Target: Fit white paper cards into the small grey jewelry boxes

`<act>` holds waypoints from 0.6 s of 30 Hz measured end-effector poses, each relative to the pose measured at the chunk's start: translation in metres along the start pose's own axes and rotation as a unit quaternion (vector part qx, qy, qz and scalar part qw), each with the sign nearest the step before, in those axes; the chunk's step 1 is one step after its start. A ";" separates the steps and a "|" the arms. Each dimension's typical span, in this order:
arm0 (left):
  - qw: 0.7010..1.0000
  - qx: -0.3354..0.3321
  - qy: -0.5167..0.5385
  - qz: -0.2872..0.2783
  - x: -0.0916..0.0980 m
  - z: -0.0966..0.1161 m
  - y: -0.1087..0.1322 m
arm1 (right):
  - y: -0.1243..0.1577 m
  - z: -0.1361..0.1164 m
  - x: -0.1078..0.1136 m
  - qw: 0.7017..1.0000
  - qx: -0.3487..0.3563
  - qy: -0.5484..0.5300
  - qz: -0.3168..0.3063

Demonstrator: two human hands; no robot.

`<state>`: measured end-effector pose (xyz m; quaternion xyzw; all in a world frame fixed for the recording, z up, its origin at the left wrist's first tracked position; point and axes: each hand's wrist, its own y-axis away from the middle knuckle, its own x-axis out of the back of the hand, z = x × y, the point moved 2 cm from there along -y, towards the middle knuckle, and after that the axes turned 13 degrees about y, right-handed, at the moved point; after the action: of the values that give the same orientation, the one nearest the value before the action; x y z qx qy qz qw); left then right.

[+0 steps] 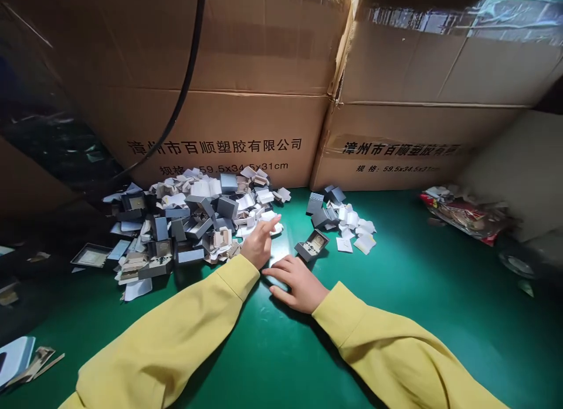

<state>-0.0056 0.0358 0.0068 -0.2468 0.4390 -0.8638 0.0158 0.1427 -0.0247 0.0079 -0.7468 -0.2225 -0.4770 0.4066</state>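
My left hand (259,243) is at the right edge of a heap of small grey boxes (227,208) and white paper pieces (206,188). Its index finger stretches out beside a white piece (277,228); whether they touch I cannot tell. Just below and to the right, my right hand (299,284) lies low over the green table with its fingers apart and nothing visible in them. Beyond that hand sits an open grey box (312,245) with a pale insert. Behind it are a smaller group of grey boxes (315,203) and white slips (344,244).
Large cardboard cartons (229,121) stand along the back of the green table (264,362). A black cable (187,80) hangs at the left. A red and clear plastic bag (466,212) lies at the right. A light-coloured object (17,359) and brown scraps (41,362) are front left.
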 end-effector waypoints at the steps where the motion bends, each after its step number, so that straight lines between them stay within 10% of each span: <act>1: 1.000 0.013 0.005 0.023 0.005 -0.002 0.001 | -0.003 0.003 -0.001 1.000 -0.023 -0.018 0.008; 8: 0.991 0.093 0.083 0.054 0.018 0.006 0.008 | 0.000 0.047 -0.003 0.968 -0.224 0.040 0.102; 18: 0.995 0.076 0.062 0.002 0.024 0.026 0.019 | -0.028 0.042 -0.005 0.985 -0.130 0.079 0.083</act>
<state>-0.0193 -0.0010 0.0148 -0.1897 0.3723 -0.9085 0.0089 0.1429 0.0265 0.0059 -0.7693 -0.0630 -0.5237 0.3604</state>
